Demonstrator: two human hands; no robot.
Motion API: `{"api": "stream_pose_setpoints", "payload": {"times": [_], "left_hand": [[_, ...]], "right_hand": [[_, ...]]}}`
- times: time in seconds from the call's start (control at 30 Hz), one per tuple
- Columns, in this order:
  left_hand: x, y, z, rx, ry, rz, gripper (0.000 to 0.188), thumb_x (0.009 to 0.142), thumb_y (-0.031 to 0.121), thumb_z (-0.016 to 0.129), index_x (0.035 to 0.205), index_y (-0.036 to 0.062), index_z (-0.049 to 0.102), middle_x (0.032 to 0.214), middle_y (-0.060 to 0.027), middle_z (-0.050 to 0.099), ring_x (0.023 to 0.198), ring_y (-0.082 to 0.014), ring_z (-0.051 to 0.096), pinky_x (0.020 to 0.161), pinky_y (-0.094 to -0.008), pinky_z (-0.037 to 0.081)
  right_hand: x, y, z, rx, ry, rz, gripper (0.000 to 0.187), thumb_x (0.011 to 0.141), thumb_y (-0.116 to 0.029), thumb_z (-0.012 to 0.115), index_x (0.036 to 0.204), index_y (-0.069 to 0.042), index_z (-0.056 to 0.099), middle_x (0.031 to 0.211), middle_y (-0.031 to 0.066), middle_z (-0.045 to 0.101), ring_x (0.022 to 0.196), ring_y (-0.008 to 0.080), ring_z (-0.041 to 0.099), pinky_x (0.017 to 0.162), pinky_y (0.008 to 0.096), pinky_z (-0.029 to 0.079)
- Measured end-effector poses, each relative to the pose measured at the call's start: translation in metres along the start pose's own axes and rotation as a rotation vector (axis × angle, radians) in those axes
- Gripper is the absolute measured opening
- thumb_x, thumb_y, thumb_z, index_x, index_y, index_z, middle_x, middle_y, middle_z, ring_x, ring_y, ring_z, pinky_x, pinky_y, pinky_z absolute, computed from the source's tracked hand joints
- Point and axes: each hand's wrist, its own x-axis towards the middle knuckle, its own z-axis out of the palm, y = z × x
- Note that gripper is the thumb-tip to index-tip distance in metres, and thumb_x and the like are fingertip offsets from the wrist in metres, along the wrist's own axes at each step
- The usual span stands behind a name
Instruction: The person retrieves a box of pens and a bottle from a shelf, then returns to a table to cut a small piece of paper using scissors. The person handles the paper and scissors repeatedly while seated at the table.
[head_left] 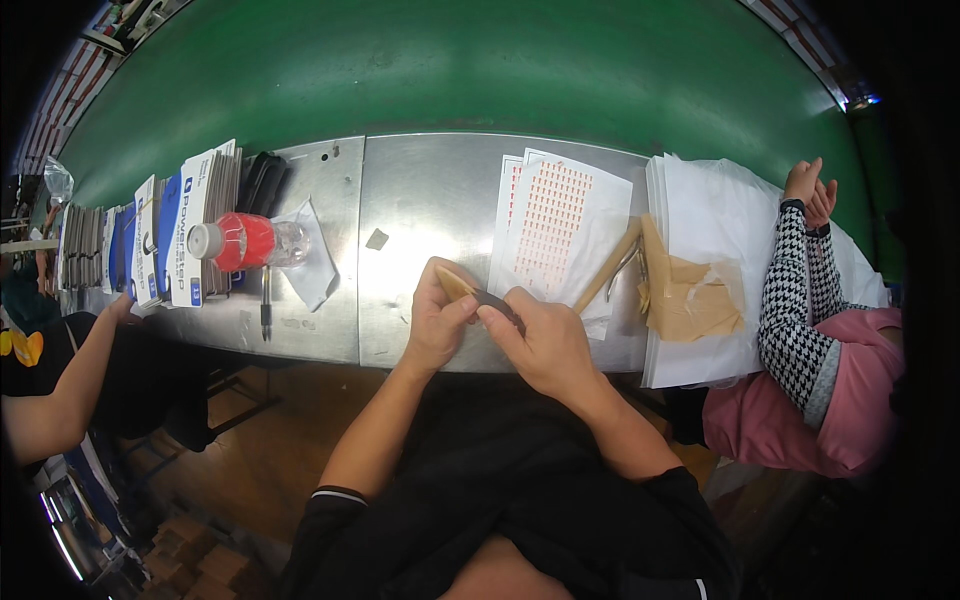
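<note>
My left hand [438,322] and my right hand [550,345] meet above the near edge of the metal table [425,200]. Between the thumb and fingers of the left one is a small tan flat piece [456,285]. A thin dark strip [498,304] lies against it, pinched by my right thumb and fingers. Whether the two pieces are joined is hidden by my fingertips. Just beyond my right hand lie white sheets with rows of small red stickers [556,205]. A small grey-brown scrap [377,239] rests on the metal past my left hand.
At left lie a red-labelled bottle [245,241], a pen [266,300] and stacked white-and-blue cardboard packages [205,215], beside a co-worker's arm [75,385]. Tan paper pieces [695,300] lie on white sheets [715,200] at right, near another person's checked sleeve [790,300]. A green surface [480,70] lies behind.
</note>
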Motion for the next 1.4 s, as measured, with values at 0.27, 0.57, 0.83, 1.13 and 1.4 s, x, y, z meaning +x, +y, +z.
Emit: {"api": "stream_pose_setpoints", "payload": {"times": [0.27,0.57,0.83,1.13,1.4], "left_hand": [[0.0002,0.0006,0.0009,0.012,0.008,0.006,0.026,0.091,0.016,0.067,0.103,0.0055,0.047,0.085,-0.0040,0.054,0.070,-0.0091,0.051,0.063,-0.0236,0.044],[0.0000,0.0021,0.0006,0.025,0.003,-0.009,0.024,0.091,0.015,0.066,0.103,0.0055,0.047,0.084,-0.0037,0.054,0.070,-0.0088,0.051,0.063,-0.0237,0.044],[0.0004,0.0011,0.0022,0.015,0.009,0.006,0.025,0.090,0.015,0.066,0.103,0.0053,0.047,0.085,-0.0035,0.054,0.071,-0.0085,0.050,0.063,-0.0234,0.043],[-0.0007,0.0005,0.0002,0.028,0.003,-0.008,0.025,0.090,0.014,0.066,0.104,0.0049,0.047,0.086,-0.0036,0.054,0.072,-0.0083,0.051,0.064,-0.0230,0.045],[-0.0010,0.0004,-0.0002,0.014,-0.004,0.000,0.025,0.090,0.014,0.066,0.104,0.0046,0.047,0.087,-0.0036,0.055,0.072,-0.0081,0.051,0.064,-0.0227,0.045]], "right_hand": [[-0.0011,0.0023,0.0033,-0.096,0.075,-0.044,0.041,0.095,-0.038,0.062,0.075,-0.004,0.054,0.055,0.0150,0.058,0.051,0.0347,0.061,0.046,0.0428,0.046],[0.0002,0.0051,0.0056,-0.051,0.051,-0.013,0.040,0.096,-0.038,0.061,0.075,-0.003,0.054,0.055,0.0159,0.058,0.053,0.0367,0.061,0.047,0.0438,0.046],[0.0006,0.0030,0.0030,-0.021,0.038,-0.029,0.040,0.096,-0.038,0.061,0.075,-0.003,0.054,0.057,0.0162,0.059,0.053,0.0365,0.061,0.048,0.0439,0.045],[0.0016,0.0013,0.0013,-0.001,0.030,0.003,0.041,0.095,-0.038,0.061,0.074,-0.003,0.054,0.056,0.0156,0.058,0.053,0.0369,0.061,0.048,0.0442,0.045],[0.0020,0.0006,0.0007,-0.002,0.028,0.006,0.042,0.095,-0.038,0.061,0.074,-0.003,0.054,0.056,0.0156,0.058,0.053,0.0374,0.061,0.048,0.0448,0.045]]}}
